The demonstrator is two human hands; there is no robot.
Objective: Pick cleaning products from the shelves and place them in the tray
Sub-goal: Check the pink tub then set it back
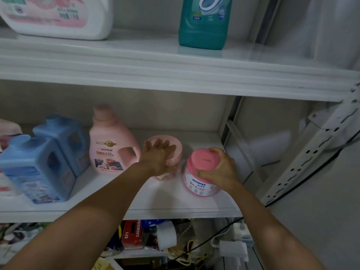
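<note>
Two pink-lidded jars stand on the middle shelf. My right hand grips the nearer jar, labelled "seaways", from its right side, fingers curled over the lid edge. My left hand lies over the lid of the farther jar, with fingers spread on top and the thumb down its front. Most of that jar is hidden behind the hand. No tray is in view.
A pink detergent bottle and two blue jugs stand left of the jars. The upper shelf carries a white-pink jug and a teal bottle. Boxes, cables and a charger fill the space below.
</note>
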